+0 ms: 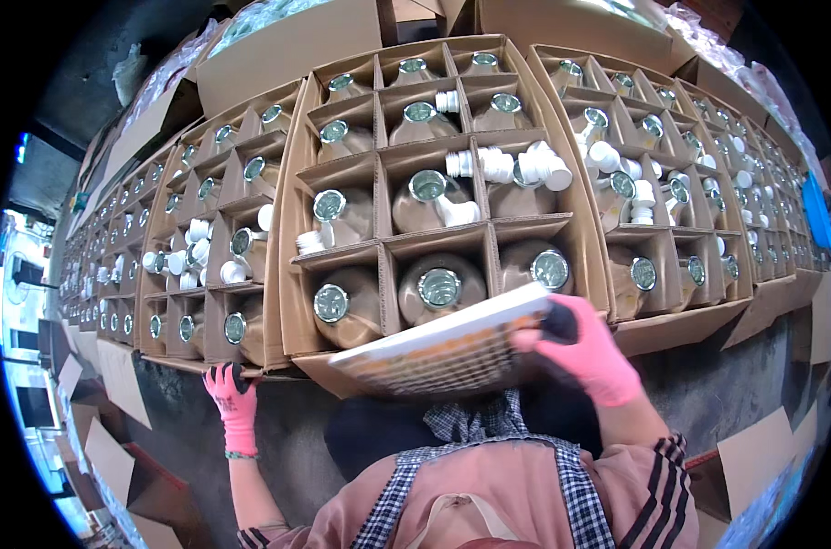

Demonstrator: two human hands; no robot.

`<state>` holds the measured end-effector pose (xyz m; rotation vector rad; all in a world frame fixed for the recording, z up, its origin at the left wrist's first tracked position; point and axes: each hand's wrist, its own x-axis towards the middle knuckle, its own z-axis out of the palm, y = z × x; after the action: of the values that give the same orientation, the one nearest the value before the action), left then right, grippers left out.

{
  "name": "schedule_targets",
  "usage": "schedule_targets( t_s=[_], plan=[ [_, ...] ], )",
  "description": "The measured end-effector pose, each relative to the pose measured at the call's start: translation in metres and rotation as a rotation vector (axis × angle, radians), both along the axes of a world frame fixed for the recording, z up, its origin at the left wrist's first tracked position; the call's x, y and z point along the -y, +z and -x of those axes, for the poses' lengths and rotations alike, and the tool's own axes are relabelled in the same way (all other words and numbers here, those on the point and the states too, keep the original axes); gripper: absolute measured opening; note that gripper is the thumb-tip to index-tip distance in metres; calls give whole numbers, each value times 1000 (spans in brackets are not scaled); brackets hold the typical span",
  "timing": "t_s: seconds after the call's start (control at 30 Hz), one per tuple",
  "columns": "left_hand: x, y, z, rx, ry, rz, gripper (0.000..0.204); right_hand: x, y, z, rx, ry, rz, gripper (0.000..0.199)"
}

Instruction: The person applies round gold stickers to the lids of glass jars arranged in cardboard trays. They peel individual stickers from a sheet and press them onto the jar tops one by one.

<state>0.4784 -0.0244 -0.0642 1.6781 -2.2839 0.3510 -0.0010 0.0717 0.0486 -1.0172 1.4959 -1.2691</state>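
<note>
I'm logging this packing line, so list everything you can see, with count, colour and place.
Cardboard boxes: a long row, brown, with dividers, across the middle.
Bottles: many, brownish with silver foil tops, one per compartment.
Caps: many loose, white, piled in several compartments.
Flat board: one, white edge with patterned underside, over the near box edge.
Floor: dark, in front of the boxes.
Left hand: pink glove, on the box's lower edge.
Right hand: pink glove, gripping the board.

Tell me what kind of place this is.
Probably a bottling or packing floor. Long rows of divided cardboard cartons hold foil-sealed brown bottles, with loose white caps among them. The gloved right hand holds a flat tray.
</note>
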Motion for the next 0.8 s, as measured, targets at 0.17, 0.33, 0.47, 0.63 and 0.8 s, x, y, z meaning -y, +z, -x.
schedule_targets(
  t_s=[0.17, 0.33, 0.47, 0.63, 0.8],
  plan=[
    [14, 22, 0, 151, 57, -208, 54, 10, -30, -17, -1, 412, 244, 33],
    [23, 37, 18, 309, 157, -458, 47, 12, -69, -8, 182, 553, 185, 34],
    [33, 39, 19, 658, 205, -636, 40, 21, -69, 4, 399, 729, 8, 34],
    [39, 45, 39, 822, 331, -775, 34, 22, -65, 13, 466, 752, 65, 30],
    [37, 43, 62, 846, 314, -759, 31, 30, -60, 27, 587, 468, -21, 27]
  ],
)
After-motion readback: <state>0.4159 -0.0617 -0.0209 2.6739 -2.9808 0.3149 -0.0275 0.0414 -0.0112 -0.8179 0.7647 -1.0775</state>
